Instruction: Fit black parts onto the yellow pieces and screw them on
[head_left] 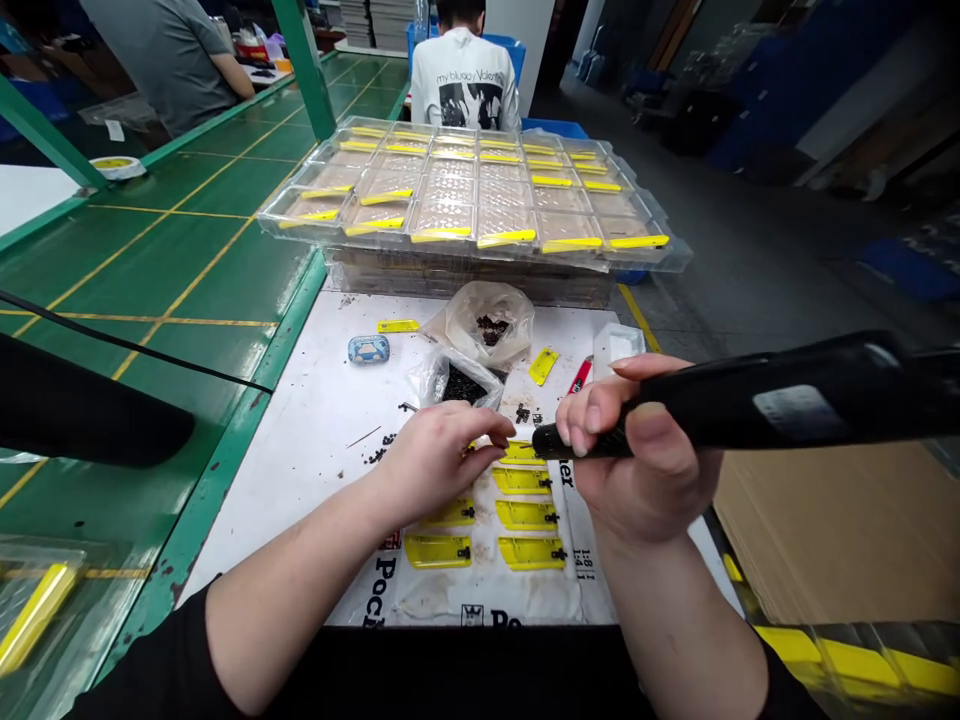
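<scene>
My right hand (652,475) is wrapped round a black electric screwdriver (832,395), held almost level, its front end pointing left over the top yellow plastic part (523,453) in the right column. Just left of that end, my left hand (427,460) has thumb and forefinger brought together; whatever they pinch is too small to make out. Below lie two columns of yellow parts, such as this yellow piece (529,553), each with a small black fitting at its right end. The left hand covers part of the left column.
Beyond my hands stand a bag of black small parts (461,385) and a bag of brown bits (491,330). A red cutter (580,375), a blue case (368,349) and a white box (619,345) lie around. Stacked clear trays (446,200) rise behind; two people sit farther off.
</scene>
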